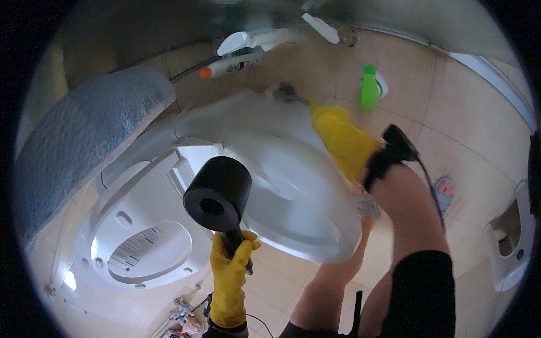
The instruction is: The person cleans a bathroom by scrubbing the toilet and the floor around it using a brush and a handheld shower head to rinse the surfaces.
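My left hand [228, 281], in a yellow rubber glove, is closed around the thin handle of a black cylinder [225, 183] with a round hole in its flat end. It is held up in front of the white toilet bowl [315, 225]. My right hand [341, 135], also gloved in yellow, reaches down past the bowl's far right side, smeared by motion. Its fingertips are close to a small dark blurred tuft [286, 90] by the toilet's base. The fingers seem closed, but what they hold is unclear. The toilet seat [197, 248] is raised at the left.
A grey-blue textured cover [84, 141] lies at the left. White bottles, one with an orange cap [205, 73], lie by the far wall. A green bottle [369, 90] is on the tiles. A white plastic stool [510, 265] is at right; metal taps [183, 310] are lower left.
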The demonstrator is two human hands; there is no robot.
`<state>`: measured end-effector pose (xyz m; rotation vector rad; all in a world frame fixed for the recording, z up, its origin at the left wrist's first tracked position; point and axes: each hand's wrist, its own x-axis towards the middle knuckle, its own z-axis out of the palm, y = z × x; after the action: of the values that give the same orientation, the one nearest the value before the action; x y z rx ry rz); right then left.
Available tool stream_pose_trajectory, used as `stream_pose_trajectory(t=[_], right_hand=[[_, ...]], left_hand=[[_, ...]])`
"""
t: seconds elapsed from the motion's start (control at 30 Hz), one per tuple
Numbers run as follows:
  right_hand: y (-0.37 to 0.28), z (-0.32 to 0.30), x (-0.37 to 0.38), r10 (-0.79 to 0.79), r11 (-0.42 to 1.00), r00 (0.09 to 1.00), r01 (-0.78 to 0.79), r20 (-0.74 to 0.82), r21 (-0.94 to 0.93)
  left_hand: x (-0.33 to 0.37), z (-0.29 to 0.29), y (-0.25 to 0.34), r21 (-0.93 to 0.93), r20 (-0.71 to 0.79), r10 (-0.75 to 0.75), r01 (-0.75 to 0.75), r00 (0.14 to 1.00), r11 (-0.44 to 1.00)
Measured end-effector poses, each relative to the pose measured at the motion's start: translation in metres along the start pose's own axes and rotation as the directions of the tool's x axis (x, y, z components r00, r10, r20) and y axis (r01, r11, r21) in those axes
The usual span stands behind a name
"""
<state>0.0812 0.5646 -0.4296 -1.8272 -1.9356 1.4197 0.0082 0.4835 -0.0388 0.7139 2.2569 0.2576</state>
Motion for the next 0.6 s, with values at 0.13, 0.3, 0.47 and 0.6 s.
stream_pose_trajectory(t=[0.13,0.3,0.47,0.6], right_hand=[[-0.030,0.011,0.044,-0.046,0.994,0.993,0.056,0.109,-0.092],[-0.018,-0.017,-0.054,0.027,0.997,0.999,-0.025,-0.022,0.071],[-0.023,0.016,0.013,0.070,0.997,0.997,-0.069,-0.033,0.032],[-0.028,0.024,0.058,0.060,0.992,0.993,-0.048,0.097,-0.117]], left_hand=[[0.005,0.000,-0.009,-0.030,-0.038,-0.017,0.016,0.999,0.999],[0.001,-0.016,-0.019,-0.021,-0.078,-0.047,0.045,0.996,0.999],[0.013,-0.014,-0.020,-0.025,-0.040,-0.004,0.003,0.999,1.000],[0.018,-0.014,-0.020,-0.044,0.003,0.041,-0.041,0.999,0.998]])
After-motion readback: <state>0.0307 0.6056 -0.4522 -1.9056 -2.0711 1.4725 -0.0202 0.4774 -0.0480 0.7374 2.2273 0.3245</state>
